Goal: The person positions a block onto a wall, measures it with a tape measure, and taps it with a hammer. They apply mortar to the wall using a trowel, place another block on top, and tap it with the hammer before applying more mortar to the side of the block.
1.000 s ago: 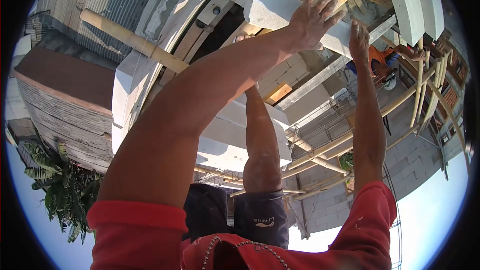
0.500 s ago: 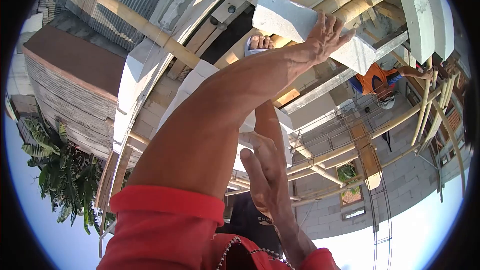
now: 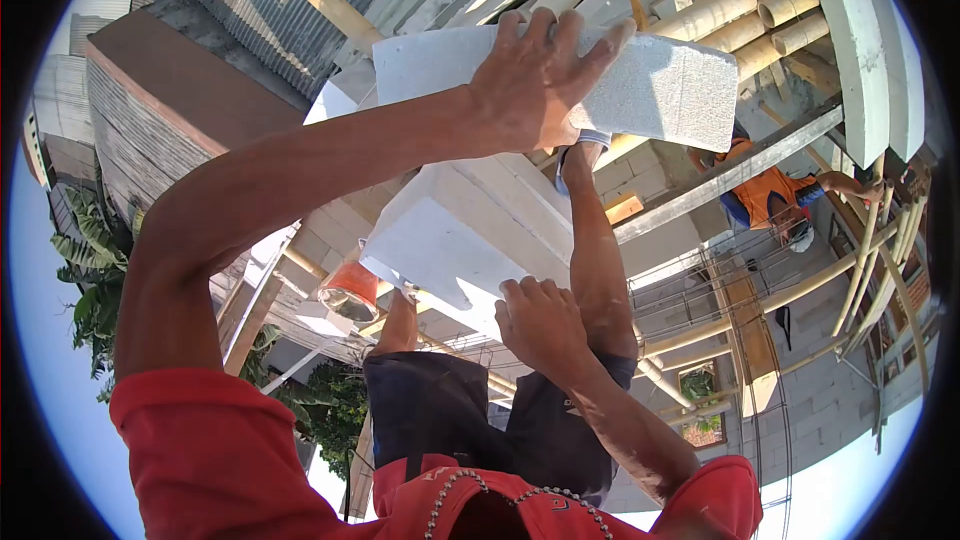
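Note:
A long white lightweight concrete block (image 3: 665,90) lies across the upper middle of the head view. My left hand (image 3: 535,75) is spread over it, fingertips at its far edge and thumb stretched to the right. Below it sit more white blocks (image 3: 460,235), side by side and touching. Curled fingers of my right hand (image 3: 545,325) are at the near edge of these lower blocks; whether they grip anything is hidden. My sandalled foot (image 3: 580,160) shows partly beneath the upper block.
An orange bucket (image 3: 350,285) hangs or stands left of my legs. Bamboo poles (image 3: 790,15) and pale slabs (image 3: 845,60) are at upper right. A co-worker in orange (image 3: 765,185) is by bamboo scaffolding (image 3: 860,250). Thin steel bars (image 3: 750,340) run at lower right.
The view has shifted, showing more of my legs and the bucket. The upper block now lies more level, with my left hand nearer its middle. My right hand has moved to the lower blocks, fingers curled.

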Action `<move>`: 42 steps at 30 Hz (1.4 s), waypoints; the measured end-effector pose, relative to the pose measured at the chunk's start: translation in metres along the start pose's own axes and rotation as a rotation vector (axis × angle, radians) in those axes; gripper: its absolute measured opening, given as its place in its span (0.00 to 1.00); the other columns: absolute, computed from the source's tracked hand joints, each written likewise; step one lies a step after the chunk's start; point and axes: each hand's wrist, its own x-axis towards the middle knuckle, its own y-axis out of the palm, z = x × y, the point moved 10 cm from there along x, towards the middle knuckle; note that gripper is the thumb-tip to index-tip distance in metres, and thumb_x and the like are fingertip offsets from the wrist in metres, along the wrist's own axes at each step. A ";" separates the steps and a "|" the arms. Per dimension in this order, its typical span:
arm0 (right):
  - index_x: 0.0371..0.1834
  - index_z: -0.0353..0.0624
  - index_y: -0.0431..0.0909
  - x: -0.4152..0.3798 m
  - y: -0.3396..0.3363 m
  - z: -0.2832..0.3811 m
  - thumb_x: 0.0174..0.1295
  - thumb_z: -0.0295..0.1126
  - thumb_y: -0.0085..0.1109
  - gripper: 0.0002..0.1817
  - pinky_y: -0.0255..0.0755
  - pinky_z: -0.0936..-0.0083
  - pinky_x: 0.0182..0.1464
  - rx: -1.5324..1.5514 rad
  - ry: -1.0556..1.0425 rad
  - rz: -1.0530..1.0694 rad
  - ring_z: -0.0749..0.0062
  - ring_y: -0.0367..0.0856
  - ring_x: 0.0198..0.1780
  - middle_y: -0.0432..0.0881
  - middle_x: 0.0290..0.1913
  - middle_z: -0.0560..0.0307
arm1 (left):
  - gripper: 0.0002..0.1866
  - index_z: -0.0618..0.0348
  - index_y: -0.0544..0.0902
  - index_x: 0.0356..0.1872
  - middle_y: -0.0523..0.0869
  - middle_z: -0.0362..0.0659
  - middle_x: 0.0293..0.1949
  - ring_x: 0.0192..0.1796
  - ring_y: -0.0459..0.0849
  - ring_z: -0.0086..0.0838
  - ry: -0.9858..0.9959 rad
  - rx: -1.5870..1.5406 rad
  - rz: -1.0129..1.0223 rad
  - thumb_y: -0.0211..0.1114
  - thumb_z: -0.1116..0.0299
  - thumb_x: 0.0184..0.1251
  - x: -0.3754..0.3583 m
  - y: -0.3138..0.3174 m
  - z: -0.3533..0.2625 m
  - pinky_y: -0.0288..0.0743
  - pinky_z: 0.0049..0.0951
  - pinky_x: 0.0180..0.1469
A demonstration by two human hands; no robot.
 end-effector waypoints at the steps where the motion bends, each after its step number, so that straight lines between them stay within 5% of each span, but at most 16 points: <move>1: 0.49 0.41 0.81 0.001 0.002 0.000 0.68 0.38 0.58 0.14 0.76 0.52 0.49 -0.013 0.002 0.011 0.53 0.84 0.45 0.84 0.41 0.50 | 0.65 0.52 0.51 0.82 0.71 0.55 0.55 0.58 0.74 0.52 -0.018 0.001 -0.043 0.84 0.53 0.42 -0.016 -0.014 0.012 0.68 0.55 0.56; 10: 0.50 0.41 0.81 0.000 0.021 0.004 0.68 0.39 0.58 0.15 0.76 0.52 0.51 -0.100 0.016 0.058 0.52 0.84 0.46 0.84 0.42 0.49 | 0.65 0.43 0.46 0.82 0.70 0.55 0.58 0.62 0.74 0.54 -0.276 0.127 0.022 0.83 0.55 0.46 -0.112 -0.070 0.130 0.69 0.59 0.65; 17: 0.51 0.41 0.81 0.000 0.025 0.003 0.68 0.39 0.59 0.16 0.76 0.53 0.52 -0.110 0.030 0.060 0.53 0.84 0.47 0.84 0.43 0.49 | 0.63 0.47 0.45 0.82 0.70 0.61 0.61 0.63 0.74 0.60 -0.479 0.094 -0.007 0.79 0.49 0.50 -0.124 -0.067 0.217 0.69 0.58 0.67; 18: 0.51 0.40 0.81 -0.001 0.025 0.003 0.68 0.39 0.59 0.16 0.76 0.54 0.52 -0.108 0.030 0.053 0.53 0.84 0.47 0.84 0.43 0.49 | 0.57 0.70 0.44 0.80 0.47 0.66 0.80 0.82 0.44 0.62 -0.699 0.132 0.241 0.68 0.43 0.67 -0.139 -0.045 0.238 0.40 0.56 0.82; 21: 0.52 0.40 0.81 -0.001 0.026 0.001 0.68 0.39 0.59 0.16 0.76 0.54 0.52 -0.107 0.046 0.067 0.53 0.84 0.47 0.84 0.43 0.49 | 0.65 0.69 0.39 0.80 0.41 0.67 0.80 0.83 0.40 0.60 -0.776 0.091 0.355 0.74 0.42 0.59 -0.130 -0.030 0.269 0.39 0.56 0.83; 30: 0.51 0.40 0.81 0.000 0.023 -0.010 0.69 0.39 0.58 0.15 0.76 0.52 0.52 -0.068 0.040 -0.004 0.51 0.84 0.47 0.84 0.43 0.47 | 0.64 0.67 0.38 0.81 0.39 0.65 0.81 0.83 0.39 0.59 -0.819 0.000 0.311 0.75 0.46 0.60 -0.104 0.011 0.288 0.44 0.55 0.82; 39: 0.53 0.41 0.79 0.001 0.012 -0.014 0.70 0.38 0.56 0.15 0.75 0.52 0.53 -0.034 0.065 -0.007 0.50 0.83 0.49 0.83 0.44 0.48 | 0.60 0.63 0.42 0.81 0.43 0.65 0.81 0.82 0.43 0.59 -0.909 -0.080 0.321 0.74 0.48 0.62 -0.090 0.053 0.288 0.45 0.54 0.83; 42: 0.53 0.41 0.79 0.001 0.009 -0.017 0.70 0.37 0.57 0.15 0.75 0.52 0.52 -0.020 0.070 -0.019 0.51 0.83 0.48 0.83 0.43 0.49 | 0.63 0.51 0.46 0.82 0.68 0.64 0.64 0.67 0.72 0.62 -0.603 0.160 -0.047 0.78 0.45 0.50 -0.075 0.063 0.304 0.68 0.56 0.69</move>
